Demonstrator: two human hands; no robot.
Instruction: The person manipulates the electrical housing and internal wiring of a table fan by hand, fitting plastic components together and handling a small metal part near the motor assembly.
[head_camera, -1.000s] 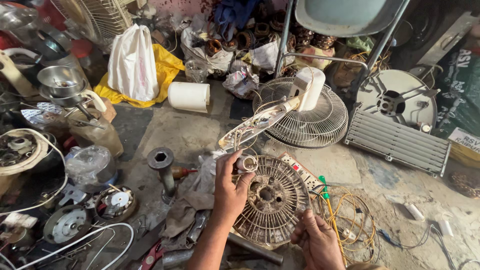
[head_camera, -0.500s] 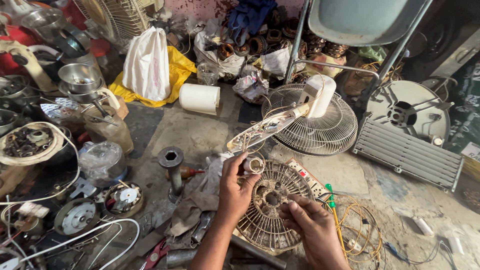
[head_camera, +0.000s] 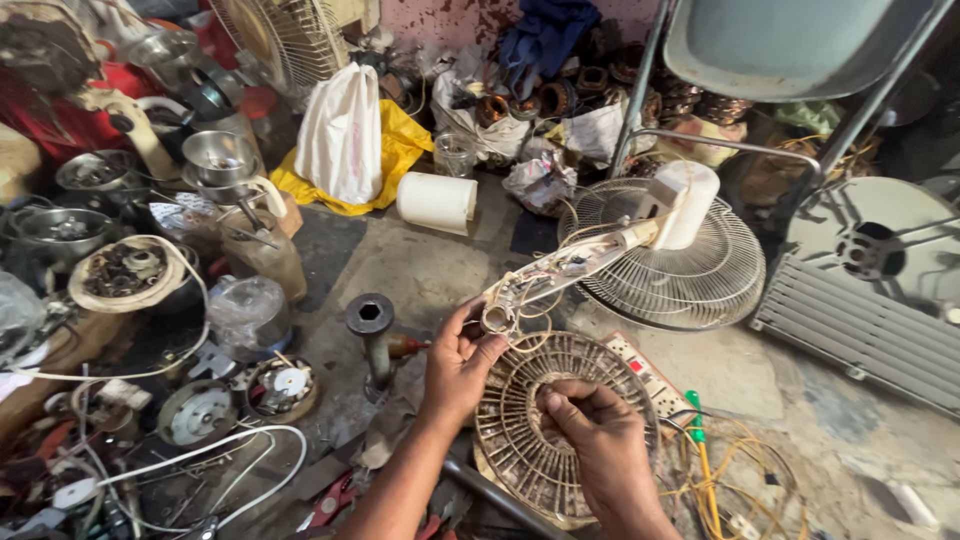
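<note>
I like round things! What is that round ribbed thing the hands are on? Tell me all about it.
The round grille looks like a dusty, beige plastic fan part, with thin ribs fanning out from a middle hole. It lies tilted on the cluttered floor. The right hand pinches at its centre, and the left hand holds a small wired part at its top edge. Thin yellowish wires trail over it.

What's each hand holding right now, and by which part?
Left hand pinches the wired end of the cream fan stand. Right hand grips the round fan grille at its centre hub.
</note>
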